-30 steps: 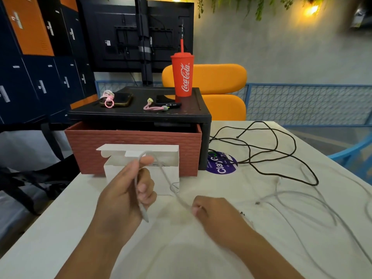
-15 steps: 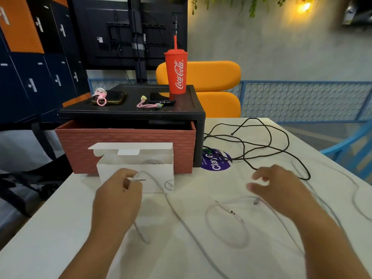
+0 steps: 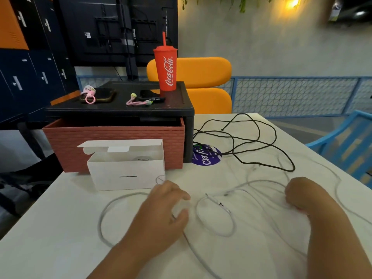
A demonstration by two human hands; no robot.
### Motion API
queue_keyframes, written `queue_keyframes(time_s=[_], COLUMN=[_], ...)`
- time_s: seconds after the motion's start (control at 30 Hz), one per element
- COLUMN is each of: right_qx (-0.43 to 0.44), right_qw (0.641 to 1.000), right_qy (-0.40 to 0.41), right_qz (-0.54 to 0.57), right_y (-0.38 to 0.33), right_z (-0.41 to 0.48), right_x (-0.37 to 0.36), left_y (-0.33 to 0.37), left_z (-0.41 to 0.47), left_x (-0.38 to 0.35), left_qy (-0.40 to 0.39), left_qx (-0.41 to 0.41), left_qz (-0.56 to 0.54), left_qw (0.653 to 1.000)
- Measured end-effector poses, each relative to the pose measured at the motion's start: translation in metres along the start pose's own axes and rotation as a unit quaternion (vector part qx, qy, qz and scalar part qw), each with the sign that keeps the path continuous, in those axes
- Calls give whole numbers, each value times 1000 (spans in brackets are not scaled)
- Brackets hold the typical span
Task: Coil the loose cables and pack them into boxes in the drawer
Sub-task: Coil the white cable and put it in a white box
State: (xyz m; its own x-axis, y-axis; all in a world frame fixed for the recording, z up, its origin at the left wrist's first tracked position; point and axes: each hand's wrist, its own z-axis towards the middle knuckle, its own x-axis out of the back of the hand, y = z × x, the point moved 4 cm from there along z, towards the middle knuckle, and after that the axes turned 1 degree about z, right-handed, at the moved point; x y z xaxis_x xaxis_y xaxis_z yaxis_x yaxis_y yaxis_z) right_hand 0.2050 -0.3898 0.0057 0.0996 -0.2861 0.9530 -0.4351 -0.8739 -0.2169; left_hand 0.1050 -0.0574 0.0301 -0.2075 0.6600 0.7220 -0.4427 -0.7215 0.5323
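Observation:
A long white cable (image 3: 216, 231) lies in loose loops across the white table (image 3: 50, 238). My left hand (image 3: 161, 212) is low over it, and the cable runs out from between thumb and curved fingers. My right hand (image 3: 302, 195) sits to the right with its fingers curled under, where more white strands pass. An open white box (image 3: 124, 175) stands in front of the brick-patterned drawer (image 3: 112, 141), which is pulled out of a black stand (image 3: 120, 110). A black cable (image 3: 241, 140) sprawls tangled at the back right.
On the stand are a red Coca-Cola cup (image 3: 166, 69), two phones and pink straps (image 3: 138, 101). A purple sticker (image 3: 207, 158) lies by the stand. A blue chair (image 3: 346, 141) is past the table's right edge, and an orange chair (image 3: 201, 77) is behind.
My left hand came down from in front of the box to the table, laying a loop out to its left. My right hand swung right, then curled onto the strands there.

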Motion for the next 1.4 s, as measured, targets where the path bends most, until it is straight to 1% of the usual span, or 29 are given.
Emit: queue_keyframes(time_s=[0.1,0.17,0.2,0.3,0.37,0.43,0.5,0.57,0.6,0.63,0.67,0.73,0.77,0.8,0.83,0.87,0.9,0.93,0.97,1.0,1.03,1.07,1.1,1.13,1.17,1.27,1.4], right_qx=[-9,-17,-19,3,15,39,68,69,68,67,66,59,51,41,33,32,44,64,87,113,141,168,188,204,218,240,222], right_qw=[1000,999,999,995,991,974,936,873,832,778,711,559,492,438,399,383,394,434,498,589,701,796,855,888,904,929,963], right_qy=[20,41,50,91,103,119,131,108,83,54,19,-55,-85,-103,-107,-99,-87,-84,-96,-112,-113,-95,-65,-32,-11,-4,-8], right_qz=[7,-9,-6,41,88,190,319,470,544,622,700,826,865,892,910,918,914,895,858,792,690,574,479,411,367,281,156], right_y=[-7,-12,-14,-22,-27,-31,-34,-37,-40,-45,-50,-62,-67,-72,-76,-80,-84,-89,-95,-99,-101,-102,-102,-102,-102,-100,-85], right_z=[-6,-10,-11,-15,-21,-30,-38,-44,-47,-48,-50,-52,-54,-56,-57,-58,-60,-62,-63,-64,-62,-60,-59,-59,-60,-61,-54], right_x=[-1,3,4,7,12,22,32,35,34,34,33,30,28,26,23,22,20,18,14,8,1,-5,-9,-10,-9,-9,-6], left_y=[19,27,29,32,32,31,24,18,15,12,10,8,9,9,11,12,15,19,22,25,27,28,27,25,23,18,18], left_z=[-4,-7,-8,-4,0,1,2,5,6,8,9,10,10,10,10,9,7,5,3,2,0,-1,-1,-1,-1,0,1], left_x=[-25,-37,-41,-48,-50,-50,-46,-35,-29,-24,-19,-13,-12,-14,-17,-22,-28,-35,-40,-45,-48,-50,-49,-49,-47,-44,-48], left_qy=[-122,-178,-194,-178,-170,-184,-174,-126,-96,-67,-38,2,6,-2,-22,-54,-92,-128,-158,-179,-191,-196,-194,-190,-184,-165,-169], left_qx=[-48,-57,-56,-54,-45,-45,-35,-6,6,18,31,44,42,39,33,25,15,7,4,5,9,16,25,39,53,64,31], left_qz=[-15,-15,-5,58,82,110,120,73,42,16,-7,-35,-38,-36,-32,-34,-45,-66,-94,-125,-152,-171,-186,-202,-217,-220,-169], left_qw=[991,982,979,981,981,976,977,989,994,997,999,998,998,999,999,998,995,990,983,976,970,966,963,960,957,959,971])
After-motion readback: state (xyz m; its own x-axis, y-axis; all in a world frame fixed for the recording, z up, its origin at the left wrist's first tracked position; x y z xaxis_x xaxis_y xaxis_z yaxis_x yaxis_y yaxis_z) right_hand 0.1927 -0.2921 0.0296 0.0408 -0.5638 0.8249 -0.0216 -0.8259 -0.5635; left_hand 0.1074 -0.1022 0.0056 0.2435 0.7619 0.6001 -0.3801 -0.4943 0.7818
